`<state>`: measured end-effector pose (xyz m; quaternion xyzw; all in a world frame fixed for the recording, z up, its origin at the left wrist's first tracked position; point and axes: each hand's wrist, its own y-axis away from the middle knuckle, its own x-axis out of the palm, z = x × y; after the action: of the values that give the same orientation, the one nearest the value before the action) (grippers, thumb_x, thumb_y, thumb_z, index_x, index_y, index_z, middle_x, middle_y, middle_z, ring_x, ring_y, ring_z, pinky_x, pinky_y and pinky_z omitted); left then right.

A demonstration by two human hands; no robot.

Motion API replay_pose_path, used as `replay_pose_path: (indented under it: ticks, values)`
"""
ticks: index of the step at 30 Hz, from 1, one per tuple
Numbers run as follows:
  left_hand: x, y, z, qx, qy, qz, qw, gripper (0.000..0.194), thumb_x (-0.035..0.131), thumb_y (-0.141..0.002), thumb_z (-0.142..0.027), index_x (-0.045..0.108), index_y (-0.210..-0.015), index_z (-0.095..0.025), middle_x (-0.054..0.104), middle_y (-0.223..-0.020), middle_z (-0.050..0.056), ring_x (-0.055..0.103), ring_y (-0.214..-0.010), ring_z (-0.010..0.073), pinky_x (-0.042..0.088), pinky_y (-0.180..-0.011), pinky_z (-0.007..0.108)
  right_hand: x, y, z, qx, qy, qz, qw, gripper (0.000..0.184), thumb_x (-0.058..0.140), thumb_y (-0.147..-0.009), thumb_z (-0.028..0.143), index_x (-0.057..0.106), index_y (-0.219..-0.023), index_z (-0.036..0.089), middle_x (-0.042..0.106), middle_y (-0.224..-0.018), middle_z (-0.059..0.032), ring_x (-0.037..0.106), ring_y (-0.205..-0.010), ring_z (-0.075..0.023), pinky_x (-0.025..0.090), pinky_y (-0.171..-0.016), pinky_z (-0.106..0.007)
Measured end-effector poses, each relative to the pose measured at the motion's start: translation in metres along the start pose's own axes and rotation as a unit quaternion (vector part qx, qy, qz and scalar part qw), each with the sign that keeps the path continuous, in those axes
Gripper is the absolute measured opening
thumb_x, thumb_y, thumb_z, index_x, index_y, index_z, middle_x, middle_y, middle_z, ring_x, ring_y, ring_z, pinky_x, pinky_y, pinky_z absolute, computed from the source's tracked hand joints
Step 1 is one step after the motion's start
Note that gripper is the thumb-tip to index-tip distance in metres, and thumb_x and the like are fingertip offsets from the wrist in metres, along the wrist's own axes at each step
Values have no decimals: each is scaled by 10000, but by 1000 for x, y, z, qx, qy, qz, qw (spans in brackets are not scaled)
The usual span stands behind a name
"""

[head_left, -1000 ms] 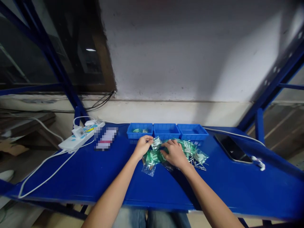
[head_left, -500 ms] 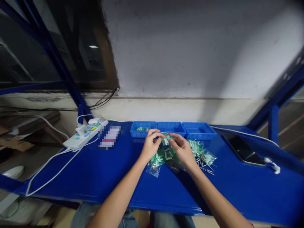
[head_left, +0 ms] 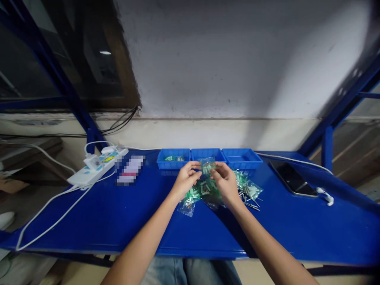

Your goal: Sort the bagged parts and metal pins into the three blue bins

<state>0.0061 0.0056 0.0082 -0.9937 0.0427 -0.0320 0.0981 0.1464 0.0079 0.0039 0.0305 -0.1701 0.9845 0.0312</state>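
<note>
L grip (head_left: 184,181) & R grip (head_left: 226,182) pinching baggie (head_left: 207,164), room to tbl edge (head_left: 202,251)

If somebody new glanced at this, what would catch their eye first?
Probably the left hand and right hand pinching a small clear packet between them, over a glinting greenish heap of packets. Behind, three blue bins stand in a row along the back of the blue table.

Bags (head_left: 204,188) before three bins (head_left: 205,154), power strip (head_left: 96,169) left, phone (head_left: 292,178) right
</note>
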Motion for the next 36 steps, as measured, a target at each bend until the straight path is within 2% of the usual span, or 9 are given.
replay_pose_path:
  ticks: [4,10,16,19,26,31,33,36]
  values:
    - [2,-2,4,31,-38,-31,998,278,620,-728,-194,563,-996,-155,592,-842,16,485,-599,63,393,-555,176,0,0,4,26,-3,10,1000,217,604,-702,344,566,-843,184,625,-760,-23,574,-652,-150,477,-587,-267]
    - [2,-2,5,45,-66,-42,996,246,566,-807,-299,589,-1009,-160,639,-878,50,568,-705,129,438,-614,225,0,2,7,31,8,6,999,251,608,-697,386,560,-834,182,598,-668,2,548,-573,-137,451,-553,-259]
    - [3,1,5,71,-92,38,993,292,619,-782,-282,590,-1046,-161,660,-923,61,607,-821,172,467,-745,276,-1,1,3,19,6,19,1000,237,589,-733,407,565,-793,179,573,-618,12,524,-548,-130,425,-531,-247]
    - [3,0,6,69,-86,47,993,282,623,-777,-262,592,-1033,-149,663,-913,69,609,-850,186,466,-781,293,-2,1,2,19,23,17,999,230,586,-740,401,570,-788,176,561,-595,17,513,-533,-125,412,-522,-242]
    - [0,-3,12,56,-126,6,990,283,608,-779,-290,596,-1021,-145,613,-714,15,576,-668,146,440,-637,248,-5,0,3,26,67,18,997,259,569,-738,424,565,-798,172,555,-573,12,501,-494,-129,355,-457,-228]
    - [-1,-2,9,75,-137,-4,988,230,493,-855,-321,633,-913,-147,555,-580,-7,537,-559,134,408,-564,236,-4,1,5,21,70,30,997,226,559,-732,391,565,-780,171,553,-562,14,476,-477,-121,358,-465,-234]
    - [-2,-2,7,87,-147,-20,985,247,470,-868,-336,634,-876,-151,535,-549,-14,525,-540,131,402,-556,235,-3,1,4,19,71,33,997,216,557,-735,379,578,-776,168,561,-573,11,472,-489,-119,365,-481,-236]
    - [-2,-2,6,80,-144,-29,986,229,489,-856,-335,618,-905,-153,550,-571,-14,538,-557,133,409,-559,232,-5,0,5,13,105,6,994,230,578,-732,387,618,-771,163,521,-548,24,432,-489,-111,331,-467,-225]
